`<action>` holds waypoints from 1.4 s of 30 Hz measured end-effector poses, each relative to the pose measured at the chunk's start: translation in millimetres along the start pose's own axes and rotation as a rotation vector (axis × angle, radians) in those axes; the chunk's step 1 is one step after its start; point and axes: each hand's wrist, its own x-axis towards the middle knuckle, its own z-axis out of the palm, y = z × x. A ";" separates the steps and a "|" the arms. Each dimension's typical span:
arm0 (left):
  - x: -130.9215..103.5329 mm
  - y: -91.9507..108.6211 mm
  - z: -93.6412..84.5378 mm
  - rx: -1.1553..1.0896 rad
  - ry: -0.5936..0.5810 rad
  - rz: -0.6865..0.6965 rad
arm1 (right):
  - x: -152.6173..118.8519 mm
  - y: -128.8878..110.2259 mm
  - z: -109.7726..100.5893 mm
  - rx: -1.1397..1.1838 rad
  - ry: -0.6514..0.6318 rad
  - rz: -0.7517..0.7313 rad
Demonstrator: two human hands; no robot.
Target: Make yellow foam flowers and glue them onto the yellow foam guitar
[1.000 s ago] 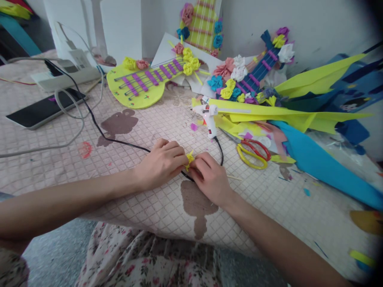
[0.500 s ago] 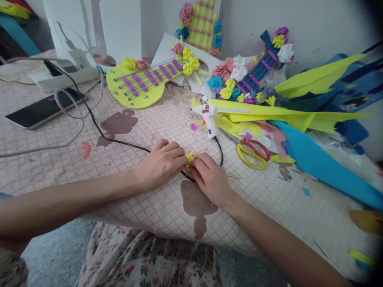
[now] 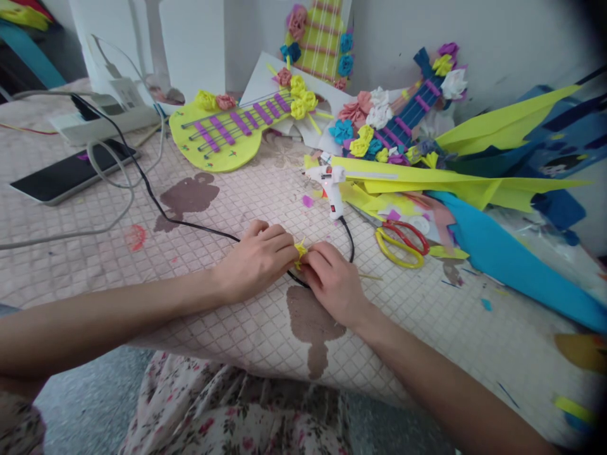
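Note:
A small crumpled yellow paper piece (image 3: pixel 300 252) is pinched between both hands near the middle of the table. My left hand (image 3: pixel 258 259) holds it from the left with closed fingers. From the right, my right hand (image 3: pixel 334 281) grips the same piece, its fingertips pressed together. A black cable (image 3: pixel 203 227) passes beneath the hands. Behind them lies a white glue gun (image 3: pixel 332 189), and to the right are scissors (image 3: pixel 401 245) with red and yellow handles. A thin stick (image 3: pixel 370 277) lies beside my right hand.
A yellow paper guitar (image 3: pixel 218 139) and a blue one (image 3: pixel 410 120) with paper flowers lie at the back. Yellow strips (image 3: pixel 427 177) and a blue sheet (image 3: pixel 512 253) spread to the right. A phone (image 3: pixel 71 174) and a power strip (image 3: pixel 104 123) are at the left.

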 end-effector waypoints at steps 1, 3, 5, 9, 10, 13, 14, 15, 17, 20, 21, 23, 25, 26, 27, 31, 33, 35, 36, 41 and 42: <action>-0.1 0.0 0.4 -0.010 0.007 -0.006 | 0.4 0.0 0.1 -0.005 -0.007 -0.004; -0.3 0.0 0.8 -0.028 0.014 -0.015 | 1.0 -0.2 -0.2 -0.001 -0.013 -0.007; -0.5 0.1 0.4 -0.038 0.013 -0.013 | 1.5 -0.8 -1.8 0.014 0.003 -0.011; -0.1 0.7 -1.2 -0.050 0.007 -0.021 | 1.5 -3.4 -6.7 0.021 0.090 -0.017; 0.0 0.9 -1.3 -0.051 0.007 -0.023 | 1.4 -4.2 -7.4 0.010 0.103 -0.021; 0.4 1.2 -0.6 -0.049 0.004 -0.017 | 1.4 -6.4 -6.9 -0.055 0.105 -0.035; 0.5 1.3 -0.4 -0.048 0.001 -0.017 | 1.4 -6.9 -6.0 -0.077 0.103 -0.038; 0.4 1.3 -0.4 -0.049 -0.002 -0.017 | 1.5 -7.3 -5.0 -0.097 0.102 -0.038; 0.2 1.4 -0.5 -0.049 -0.005 -0.023 | 1.6 -7.8 -2.9 -0.117 0.099 -0.047; -0.3 1.8 -0.7 -0.048 0.004 -0.037 | 1.2 -8.2 -0.5 -0.110 0.090 -0.085; -0.4 1.9 -0.6 -0.049 0.011 -0.045 | 0.9 -8.5 0.2 -0.104 0.081 -0.102; -0.8 1.9 0.1 -0.054 0.017 -0.060 | 0.3 -8.9 1.0 -0.097 0.054 -0.124; -1.1 1.5 0.8 -0.068 0.007 -0.071 | -0.4 -9.0 0.8 -0.091 0.024 -0.139; -1.1 1.1 0.9 -0.078 -0.001 -0.076 | -0.8 -8.7 0.0 -0.079 0.011 -0.143; -1.1 0.7 0.9 -0.090 -0.006 -0.082 | -1.2 -8.0 -1.2 -0.055 0.002 -0.142; -0.5 -0.5 -2.1 -0.141 -0.014 -0.098 | -2.4 -2.2 -8.6 0.081 0.088 -0.068; -0.1 -0.2 -4.5 -0.167 -0.031 -0.095 | -2.2 0.8 -11.2 0.087 0.151 -0.028; 0.4 0.7 -6.3 -0.187 -0.045 -0.093 | -1.7 2.2 -11.8 0.067 0.145 -0.017; 0.5 1.2 -6.8 -0.194 -0.047 -0.093 | -1.4 2.3 -11.3 0.061 0.121 -0.019; 0.2 2.3 -6.1 -0.220 -0.047 -0.084 | -1.1 -0.3 -6.2 0.048 0.052 -0.044; 0.0 2.3 -5.8 -0.225 -0.050 -0.079 | -1.3 -0.6 -5.6 0.043 0.050 -0.047</action>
